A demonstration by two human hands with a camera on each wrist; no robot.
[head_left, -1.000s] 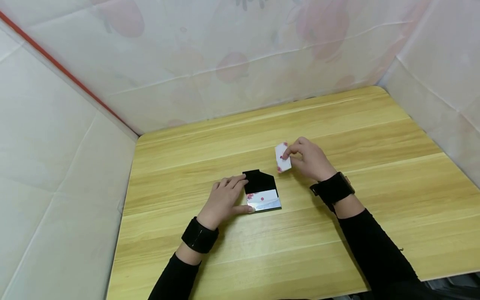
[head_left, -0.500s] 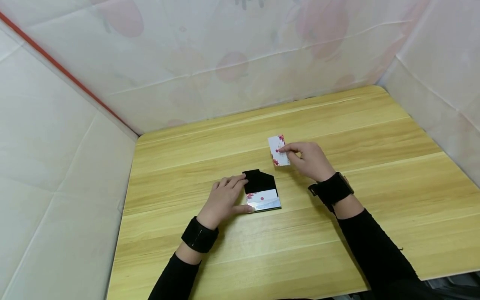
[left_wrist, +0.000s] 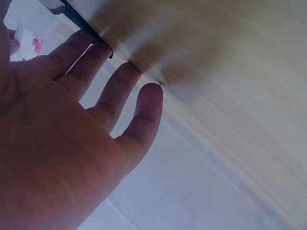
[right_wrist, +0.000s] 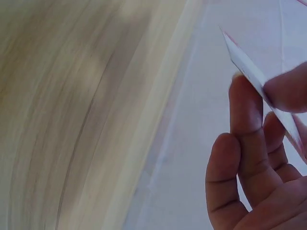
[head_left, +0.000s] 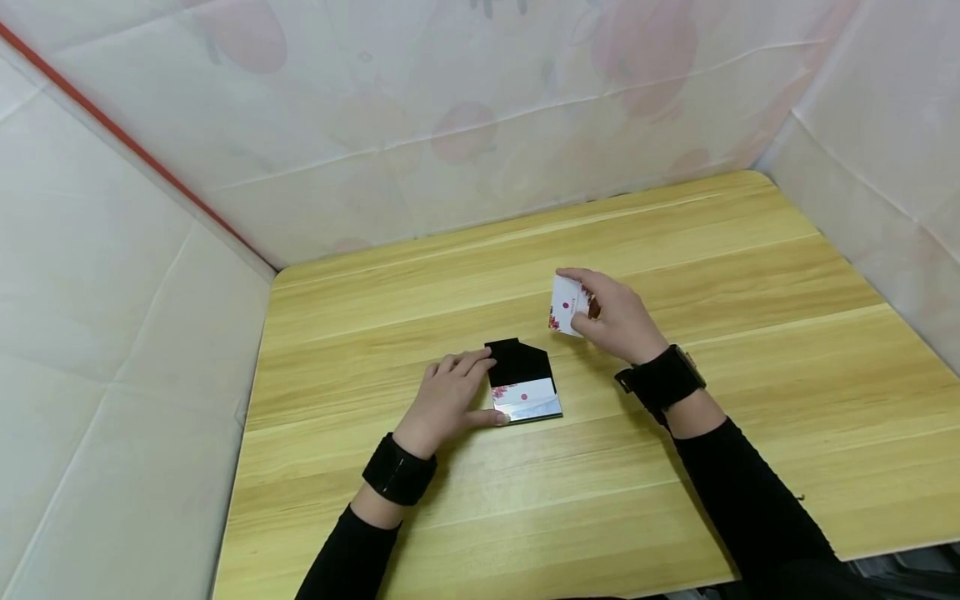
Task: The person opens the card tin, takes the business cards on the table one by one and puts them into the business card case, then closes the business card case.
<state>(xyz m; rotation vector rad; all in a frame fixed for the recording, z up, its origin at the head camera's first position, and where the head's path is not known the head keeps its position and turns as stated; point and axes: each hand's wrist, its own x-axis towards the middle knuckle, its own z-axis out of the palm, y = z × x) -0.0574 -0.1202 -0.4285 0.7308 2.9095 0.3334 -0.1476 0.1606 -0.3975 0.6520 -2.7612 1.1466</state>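
Note:
An unfolded black business card case (head_left: pixel 519 364) lies on the table in the head view. A white card with red floral print (head_left: pixel 531 398) shows in its lower half. My left hand (head_left: pixel 448 402) rests at the case's left side, its thumb at the lower left corner and fingertips at the upper left edge. Above the table, beyond the case and to its right, my right hand (head_left: pixel 618 317) pinches another white business card (head_left: pixel 566 304) with red flowers. In the right wrist view this card (right_wrist: pixel 252 69) appears nearly edge-on between thumb and fingers.
The wood-grain table (head_left: pixel 360 325) carries the case. Pale fabric walls (head_left: pixel 450 133) with faint pink print stand behind it and along both sides. Black bands are on both wrists.
My right hand first turned the card up and to the left, then shifted its hold, with the index finger now at the card's top edge. The left hand and case stayed put.

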